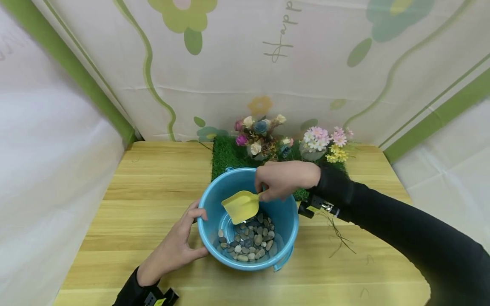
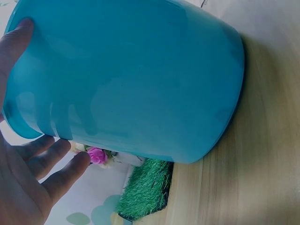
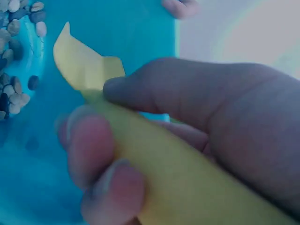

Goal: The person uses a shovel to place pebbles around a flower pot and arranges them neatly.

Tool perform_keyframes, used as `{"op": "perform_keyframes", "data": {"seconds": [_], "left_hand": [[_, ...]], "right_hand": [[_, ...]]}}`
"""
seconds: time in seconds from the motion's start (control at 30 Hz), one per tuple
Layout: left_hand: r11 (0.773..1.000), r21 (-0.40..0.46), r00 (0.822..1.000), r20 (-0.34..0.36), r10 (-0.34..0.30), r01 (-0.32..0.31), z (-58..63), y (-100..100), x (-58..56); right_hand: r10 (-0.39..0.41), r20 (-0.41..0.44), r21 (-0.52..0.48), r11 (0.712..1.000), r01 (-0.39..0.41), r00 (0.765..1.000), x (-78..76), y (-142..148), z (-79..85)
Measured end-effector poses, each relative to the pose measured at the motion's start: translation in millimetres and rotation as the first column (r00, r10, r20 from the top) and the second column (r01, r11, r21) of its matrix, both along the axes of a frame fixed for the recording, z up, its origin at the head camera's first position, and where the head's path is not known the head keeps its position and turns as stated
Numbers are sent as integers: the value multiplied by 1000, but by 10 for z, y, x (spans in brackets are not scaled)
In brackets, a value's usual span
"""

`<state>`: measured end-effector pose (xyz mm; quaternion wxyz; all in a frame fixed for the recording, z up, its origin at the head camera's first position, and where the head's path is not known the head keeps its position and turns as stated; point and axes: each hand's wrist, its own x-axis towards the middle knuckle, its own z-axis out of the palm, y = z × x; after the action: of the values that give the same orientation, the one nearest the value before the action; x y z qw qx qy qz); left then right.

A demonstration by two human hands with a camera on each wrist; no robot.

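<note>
A blue bucket (image 1: pixel 248 266) stands upright on the wooden table, with grey, brown and white pebbles (image 1: pixel 252 242) spread over part of its bottom. My left hand (image 1: pixel 176 244) holds the bucket at its left side, fingertips hooked over the rim and thumb against the outer wall. My right hand (image 1: pixel 285 178) grips the handle of a yellow toy shovel (image 1: pixel 242 207). The shovel's blade hangs inside the bucket above the pebbles. In the right wrist view, fingers (image 3: pixel 91 150) and thumb wrap the yellow handle (image 3: pixel 173 168).
Behind the bucket lies a green turf mat (image 1: pixel 223 155) bearing a bunch of mixed roses (image 1: pixel 260 136) and a bunch of pink, white and yellow flowers (image 1: pixel 323 142). Thin dark strands (image 1: pixel 338 236) lie on the table (image 1: pixel 153 187) at right. A printed curtain (image 1: pixel 237 68) hangs behind.
</note>
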<state>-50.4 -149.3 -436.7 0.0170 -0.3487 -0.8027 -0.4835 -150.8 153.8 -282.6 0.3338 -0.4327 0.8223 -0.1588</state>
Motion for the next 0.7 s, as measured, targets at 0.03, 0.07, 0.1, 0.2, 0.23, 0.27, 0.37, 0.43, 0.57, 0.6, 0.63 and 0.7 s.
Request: {"op": "perform_keyframes", "data": {"seconds": [0.03,0.07,0.1,0.2,0.23,0.27,0.37,0.43,0.57,0.6,0.63,0.7], "left_hand": [[1000,0,1000,-1,-1,1,1,1,-2],[1000,0,1000,-3,-1,1,2,2,-3],[1000,-1,1000,-3,-1,1,5,2,-5],[1000,0,1000,-3,1,-1,12,3,-9],[1000,0,1000,-3,2,-2,12,2,-10],[1000,1,1000,-3,3,-3,12,1,-10],[1000,2,1000,-1,3,-3,5,1,-8],[1000,2,1000,-3,4,-4,-4,1,-6],[1000,1,1000,-5,5,-5,-18,4,-3],[1000,1,1000,-3,6,-6,-19,4,-2],[1000,1,1000,-2,6,-6,-19,5,-1],[1000,-1,1000,2,7,-7,-16,8,1]], "right_hand": [[2,-17,11,1000,-2,1000,12,-29,-12],[3,-37,23,1000,-2,999,23,-58,-23],[3,-53,33,999,-1,999,33,-89,-31],[-8,-94,75,997,15,996,49,-177,-51],[-18,-92,93,995,27,996,53,-205,-55],[-31,-89,114,993,41,996,57,-233,-60],[-67,-82,187,979,81,994,70,-311,-75],[-93,-79,234,966,109,993,82,-358,-85],[-124,-99,322,935,150,987,109,-443,-106],[-126,-106,337,929,155,986,114,-460,-112],[-127,-112,350,923,159,986,119,-477,-119],[-126,-129,367,915,165,984,128,-504,-135]]}}
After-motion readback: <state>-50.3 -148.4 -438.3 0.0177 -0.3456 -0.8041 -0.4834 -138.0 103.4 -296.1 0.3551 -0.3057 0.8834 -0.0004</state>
